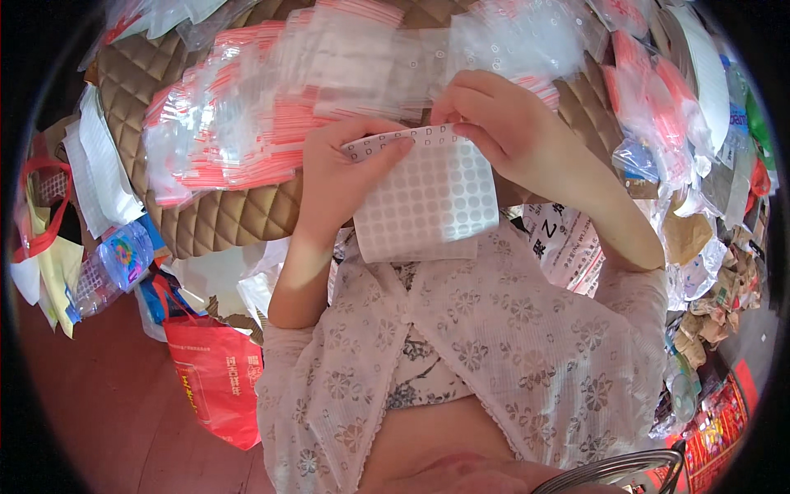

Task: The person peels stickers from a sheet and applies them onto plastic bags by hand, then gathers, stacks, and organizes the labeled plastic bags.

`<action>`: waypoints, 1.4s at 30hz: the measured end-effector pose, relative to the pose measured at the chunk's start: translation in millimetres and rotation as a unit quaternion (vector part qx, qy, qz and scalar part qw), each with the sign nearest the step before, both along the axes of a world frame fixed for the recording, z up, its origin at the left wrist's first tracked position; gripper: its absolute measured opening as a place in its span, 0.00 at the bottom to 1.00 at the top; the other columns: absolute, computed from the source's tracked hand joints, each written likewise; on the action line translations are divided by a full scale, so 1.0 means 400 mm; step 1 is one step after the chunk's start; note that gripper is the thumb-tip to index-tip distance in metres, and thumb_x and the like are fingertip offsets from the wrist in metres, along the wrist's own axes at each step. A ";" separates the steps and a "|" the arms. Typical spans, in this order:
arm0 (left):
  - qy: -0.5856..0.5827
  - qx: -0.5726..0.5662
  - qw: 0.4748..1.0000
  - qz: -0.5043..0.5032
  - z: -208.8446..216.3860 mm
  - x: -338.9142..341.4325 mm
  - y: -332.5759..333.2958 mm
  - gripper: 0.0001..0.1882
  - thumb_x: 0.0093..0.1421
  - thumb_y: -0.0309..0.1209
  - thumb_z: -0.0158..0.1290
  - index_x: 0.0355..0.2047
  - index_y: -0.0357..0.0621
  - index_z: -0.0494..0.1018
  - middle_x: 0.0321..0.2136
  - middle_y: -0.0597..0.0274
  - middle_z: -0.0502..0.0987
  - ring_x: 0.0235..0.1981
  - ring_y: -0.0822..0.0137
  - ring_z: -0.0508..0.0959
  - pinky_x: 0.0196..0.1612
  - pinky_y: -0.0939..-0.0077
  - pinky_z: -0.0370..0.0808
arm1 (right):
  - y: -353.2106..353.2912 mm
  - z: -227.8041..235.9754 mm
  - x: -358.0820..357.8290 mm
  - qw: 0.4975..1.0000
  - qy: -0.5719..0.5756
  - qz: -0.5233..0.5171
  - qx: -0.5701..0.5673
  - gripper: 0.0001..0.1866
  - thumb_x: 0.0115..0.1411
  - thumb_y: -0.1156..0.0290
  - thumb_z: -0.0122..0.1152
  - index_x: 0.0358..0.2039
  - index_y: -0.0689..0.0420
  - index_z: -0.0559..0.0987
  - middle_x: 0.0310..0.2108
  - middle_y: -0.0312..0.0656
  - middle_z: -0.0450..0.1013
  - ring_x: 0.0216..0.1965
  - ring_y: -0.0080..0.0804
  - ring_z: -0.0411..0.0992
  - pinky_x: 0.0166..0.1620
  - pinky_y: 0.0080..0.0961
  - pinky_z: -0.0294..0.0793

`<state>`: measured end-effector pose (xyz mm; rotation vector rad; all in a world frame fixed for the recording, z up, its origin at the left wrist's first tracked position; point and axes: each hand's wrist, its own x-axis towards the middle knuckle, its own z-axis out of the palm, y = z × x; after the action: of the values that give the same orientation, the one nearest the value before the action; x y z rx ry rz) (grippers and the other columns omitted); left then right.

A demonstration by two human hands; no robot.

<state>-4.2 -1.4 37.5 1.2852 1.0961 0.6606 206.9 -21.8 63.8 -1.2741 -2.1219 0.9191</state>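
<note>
sheet (428,202) with rows of dots sits pinched in the left hand (336,169). from here, the right hand (506,123) seems to nip its top edge.

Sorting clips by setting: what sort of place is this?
Likely a cluttered makeshift workspace, perhaps at home: red-edged clear plastic bags heaped on a brown quilted surface, a red carrier bag nearby.

The left one of my two head-worn fisheye cameras looked steeply down from close above me, upright and unmirrored, so my blouse (527,346) filled the lower middle, my left hand (339,169) and right hand (498,123) sat near the upper centre, the brown quilted surface (226,222) lay beyond them, and the wide sweep reached the red floor (140,395) at lower left
</note>
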 end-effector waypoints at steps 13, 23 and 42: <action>-0.178 -0.248 0.952 -0.023 -0.054 -0.068 0.018 0.12 0.58 0.30 0.52 0.38 0.32 0.75 0.32 0.62 0.78 0.31 0.76 0.76 0.36 0.84 0.71 | -0.041 -0.036 -0.029 0.978 -0.166 0.019 0.125 0.14 0.51 0.77 0.54 0.41 0.58 0.73 0.41 0.46 0.67 0.42 0.42 0.69 0.44 0.30 0.71; -0.232 -0.269 0.933 0.062 -0.057 -0.121 0.011 0.12 0.59 0.30 0.50 0.40 0.34 0.74 0.30 0.63 0.78 0.32 0.75 0.76 0.35 0.79 0.71 | -0.014 -0.027 -0.020 0.988 -0.050 0.141 0.034 0.16 0.47 0.79 0.59 0.40 0.58 0.75 0.37 0.41 0.70 0.40 0.34 0.69 0.40 0.26 0.72; 0.244 0.499 0.823 -0.118 -0.181 0.014 0.000 0.16 0.47 0.32 0.57 0.37 0.43 0.74 0.41 0.66 0.74 0.46 0.64 0.71 0.46 0.66 0.68 | 0.235 -0.145 -0.102 0.995 -0.104 0.000 -0.005 0.15 0.40 0.77 0.61 0.29 0.60 0.67 0.25 0.50 0.66 0.31 0.47 0.68 0.32 0.34 0.67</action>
<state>1.3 -1.3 -34.9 2.5697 0.9586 0.7624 166.2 72.2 5.7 -1.4301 -2.2771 0.8288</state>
